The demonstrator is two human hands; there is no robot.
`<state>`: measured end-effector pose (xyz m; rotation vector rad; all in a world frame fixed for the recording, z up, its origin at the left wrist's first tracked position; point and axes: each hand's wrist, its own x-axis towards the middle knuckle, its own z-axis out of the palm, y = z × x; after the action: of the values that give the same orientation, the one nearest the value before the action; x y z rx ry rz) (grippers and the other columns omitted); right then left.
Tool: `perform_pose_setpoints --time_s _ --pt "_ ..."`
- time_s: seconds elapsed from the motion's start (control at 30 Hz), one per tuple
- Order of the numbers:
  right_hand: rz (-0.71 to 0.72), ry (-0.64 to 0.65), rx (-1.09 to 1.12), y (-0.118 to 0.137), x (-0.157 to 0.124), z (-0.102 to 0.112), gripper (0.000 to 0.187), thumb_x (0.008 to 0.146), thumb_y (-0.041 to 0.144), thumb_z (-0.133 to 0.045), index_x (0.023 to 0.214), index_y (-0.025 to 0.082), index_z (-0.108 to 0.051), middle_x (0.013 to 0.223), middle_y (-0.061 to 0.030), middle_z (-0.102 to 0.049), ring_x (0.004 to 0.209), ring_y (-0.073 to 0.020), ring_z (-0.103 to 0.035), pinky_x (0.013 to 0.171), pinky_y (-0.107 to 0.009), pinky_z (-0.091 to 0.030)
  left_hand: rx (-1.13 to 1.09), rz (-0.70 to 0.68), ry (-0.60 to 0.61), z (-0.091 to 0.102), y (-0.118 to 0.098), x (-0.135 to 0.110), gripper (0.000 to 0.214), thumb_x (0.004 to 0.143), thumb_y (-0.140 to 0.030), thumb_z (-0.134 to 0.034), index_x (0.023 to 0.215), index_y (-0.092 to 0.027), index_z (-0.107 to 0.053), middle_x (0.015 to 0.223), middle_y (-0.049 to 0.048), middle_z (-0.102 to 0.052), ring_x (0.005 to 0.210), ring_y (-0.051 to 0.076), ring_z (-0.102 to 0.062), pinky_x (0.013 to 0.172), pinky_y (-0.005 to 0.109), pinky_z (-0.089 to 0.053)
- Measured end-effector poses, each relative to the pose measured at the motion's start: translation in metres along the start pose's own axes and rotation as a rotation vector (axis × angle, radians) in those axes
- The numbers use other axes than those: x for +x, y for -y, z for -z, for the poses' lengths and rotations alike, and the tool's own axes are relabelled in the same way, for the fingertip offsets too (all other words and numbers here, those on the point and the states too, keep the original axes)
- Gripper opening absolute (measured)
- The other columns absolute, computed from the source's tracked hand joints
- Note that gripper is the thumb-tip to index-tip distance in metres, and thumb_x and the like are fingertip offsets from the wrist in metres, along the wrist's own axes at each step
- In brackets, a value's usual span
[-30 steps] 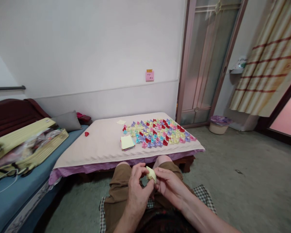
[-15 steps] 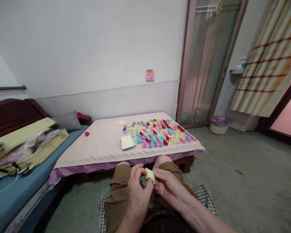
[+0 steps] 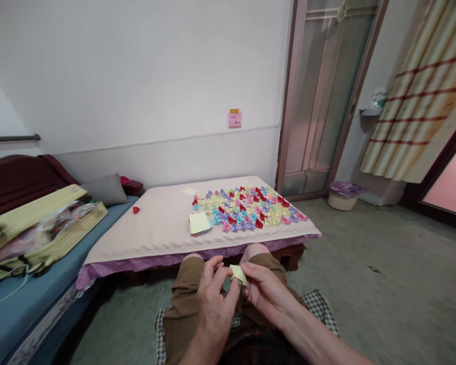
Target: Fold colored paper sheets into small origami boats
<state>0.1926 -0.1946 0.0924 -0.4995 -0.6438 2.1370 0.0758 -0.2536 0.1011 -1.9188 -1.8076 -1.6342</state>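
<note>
Cloth-covered table [image 3: 155,233] with folded papers [image 3: 247,208], notepad [image 3: 199,223]

A white wall [image 3: 137,76] spans the far side and carries a pink note [image 3: 234,119]. A low table [image 3: 152,230] with a cream cover stands at centre. At left is a blue bed [image 3: 19,309] with a grey cushion [image 3: 105,190]. A glazed door [image 3: 319,101] and a striped curtain [image 3: 421,101] occupy the far right. The floor [image 3: 383,284] is grey-green.

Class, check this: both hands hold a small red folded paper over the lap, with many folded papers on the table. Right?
Not quite. The head view shows the folded paper between the left hand and right hand is pale yellow, not red. The rest holds.
</note>
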Motion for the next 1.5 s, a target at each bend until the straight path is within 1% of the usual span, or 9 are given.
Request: perform_pose_setpoints --time_s 0.2,0.27,0.37,0.43,0.57,0.8,1.1,1.27,1.5 --pt "0.018 -0.012 -0.039 0.002 -0.004 -0.003 0.011 0.074 0.023 -0.073 0.071 0.014 -0.068 0.063 0.0001 -0.06 0.056 -0.0099 -0.054 0.049 -0.019 -0.045 -0.06 0.05 -0.021 0.003 0.002 0.002 0.014 0.078 -0.009 -0.056 0.074 -0.019 -0.065 0.084 0.004 -0.061 0.083 0.019 -0.06 0.075 0.029 -0.047" --pt "0.038 -0.003 -0.078 0.003 -0.008 -0.007 0.006 0.071 0.018 -0.073 0.075 0.014 -0.07 0.07 -0.0014 -0.064 0.064 -0.0113 -0.057 0.057 -0.02 -0.048 -0.088 0.082 -0.036 0.004 0.002 0.004 0.014 0.078 -0.009 -0.056 0.071 -0.018 -0.063 0.076 0.0021 -0.06 0.076 0.017 -0.059 0.07 0.027 -0.045" --pt "0.088 0.003 -0.184 0.004 -0.013 -0.014 0.018 0.063 0.008 -0.071 0.081 0.013 -0.072 0.081 -0.0035 -0.067 0.074 -0.0132 -0.059 0.069 -0.022 -0.049 -0.109 0.115 -0.086 0.005 0.002 0.008 0.016 0.076 -0.008 -0.057 0.065 -0.018 -0.061 0.071 0.0008 -0.058 0.071 0.016 -0.057 0.068 0.025 -0.043" --pt "0.124 -0.03 -0.248 0.003 -0.014 -0.018 0.021 0.06 0.007 -0.07 0.08 0.013 -0.072 0.079 -0.0036 -0.068 0.073 -0.0132 -0.059 0.069 -0.022 -0.048 -0.116 0.128 -0.112 0.005 0.003 0.009 0.016 0.075 -0.008 -0.057 0.062 -0.017 -0.059 0.068 0.0002 -0.058 0.069 0.015 -0.056 0.068 0.025 -0.042" --pt "0.157 -0.114 -0.305 0.0 -0.013 -0.022 0.016 0.06 0.011 -0.072 0.076 0.013 -0.072 0.076 -0.0031 -0.068 0.068 -0.012 -0.058 0.066 -0.022 -0.046 -0.125 0.159 -0.124 0.003 0.002 0.009 0.017 0.075 -0.008 -0.057 0.06 -0.018 -0.057 0.066 -0.0002 -0.057 0.068 0.015 -0.056 0.067 0.025 -0.041" --pt "0.209 -0.159 -0.303 -0.004 -0.009 -0.02 0.014 0.061 0.014 -0.074 0.074 0.012 -0.07 0.073 -0.0022 -0.067 0.064 -0.0105 -0.055 0.063 -0.021 -0.045 -0.123 0.175 -0.099 -0.004 0.003 0.003 0.018 0.073 -0.009 -0.057 0.058 -0.019 -0.055 0.065 -0.001 -0.057 0.066 0.015 -0.055 0.065 0.024 -0.041" --pt "0.18 -0.133 -0.21 -0.011 -0.008 -0.016 0.019 0.057 0.005 -0.068 0.074 0.013 -0.069 0.069 -0.001 -0.065 0.062 -0.0102 -0.054 0.061 -0.02 -0.043 -0.135 0.211 -0.153 -0.006 0.004 0.003 0.018 0.072 -0.01 -0.057 0.057 -0.019 -0.054 0.063 -0.0016 -0.056 0.064 0.015 -0.055 0.063 0.024 -0.041" --pt "0.152 -0.139 -0.13 -0.012 -0.007 -0.013 0.013 0.059 0.007 -0.07 0.07 0.013 -0.07 0.072 -0.0016 -0.065 0.069 -0.0112 -0.056 0.068 -0.021 -0.046 -0.139 0.186 -0.148 -0.006 0.005 0.002 0.018 0.073 -0.01 -0.056 0.059 -0.019 -0.053 0.064 -0.0011 -0.056 0.066 0.015 -0.055 0.064 0.025 -0.042" --pt "0.139 -0.134 -0.085 -0.012 -0.008 -0.013 0.011 0.056 0.007 -0.072 0.064 0.013 -0.069 0.068 -0.001 -0.064 0.067 -0.0106 -0.055 0.066 -0.02 -0.046 -0.118 0.132 -0.146 -0.007 0.005 0.0 0.018 0.074 -0.009 -0.056 0.059 -0.019 -0.053 0.065 -0.001 -0.055 0.065 0.015 -0.054 0.065 0.024 -0.042"
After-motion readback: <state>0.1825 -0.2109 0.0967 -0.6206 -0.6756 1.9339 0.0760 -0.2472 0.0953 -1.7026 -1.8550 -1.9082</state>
